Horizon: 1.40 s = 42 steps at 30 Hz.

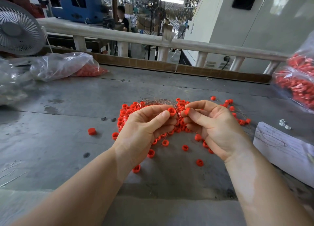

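Your left grip (144,129) pinches one red cap (171,111) at centre frame, its open mouth facing up toward you. Your right grip (219,129) pinches a second cap (187,110), seen side-on, just beside the first. Under them on the tabletop (51,123) lies a pile of caps (125,113), too many to count, and one wire bundle (156,102) running left to right. Three white pieces (284,124) sit at right.

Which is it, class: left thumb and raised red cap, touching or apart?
Touching. The head view shows the left hand pinching the red cap, thumb pressed against its side.
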### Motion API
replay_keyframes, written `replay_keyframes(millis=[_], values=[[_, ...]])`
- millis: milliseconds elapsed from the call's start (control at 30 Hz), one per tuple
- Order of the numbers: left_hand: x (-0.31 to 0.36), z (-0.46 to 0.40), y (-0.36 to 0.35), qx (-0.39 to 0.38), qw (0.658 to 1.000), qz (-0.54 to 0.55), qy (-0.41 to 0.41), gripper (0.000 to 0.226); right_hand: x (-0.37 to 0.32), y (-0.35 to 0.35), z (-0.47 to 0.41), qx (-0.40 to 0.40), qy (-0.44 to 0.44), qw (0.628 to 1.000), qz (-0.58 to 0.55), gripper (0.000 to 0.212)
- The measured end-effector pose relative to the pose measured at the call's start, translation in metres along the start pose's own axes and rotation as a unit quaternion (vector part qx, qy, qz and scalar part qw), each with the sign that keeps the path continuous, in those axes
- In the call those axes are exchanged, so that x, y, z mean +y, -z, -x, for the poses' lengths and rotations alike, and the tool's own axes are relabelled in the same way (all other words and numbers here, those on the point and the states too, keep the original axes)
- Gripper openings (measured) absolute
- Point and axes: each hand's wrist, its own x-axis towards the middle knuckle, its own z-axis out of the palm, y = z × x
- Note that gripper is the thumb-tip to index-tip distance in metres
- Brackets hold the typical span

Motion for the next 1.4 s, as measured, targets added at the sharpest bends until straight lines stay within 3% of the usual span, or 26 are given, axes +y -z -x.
replay_keyframes(millis=[633, 1200, 1300, 1400], values=[[-0.0006, 0.002, 0.0007, -0.017, 0.999, -0.033, -0.008, 0.017, 0.0013, -0.0022, 0.0002, -0.02, -0.011, 0.999, -0.043, 0.019], [-0.0017, 0.0011, -0.0001, -0.01, 1.0, -0.013, -0.001, 0.015, -0.0002, -0.0054, 0.0009, -0.007, -0.001, 0.999, -0.047, 0.013], [-0.0019, 0.001, -0.0004, -0.008, 1.0, -0.013, -0.002, 0.014, -0.0001, -0.005, 0.0008, 0.014, 0.007, 0.999, -0.05, 0.025], [-0.002, 0.0008, -0.0005, -0.005, 1.0, -0.009, -0.002, 0.014, 0.0005, -0.0043, 0.0006, 0.019, 0.004, 0.998, -0.056, 0.024]])
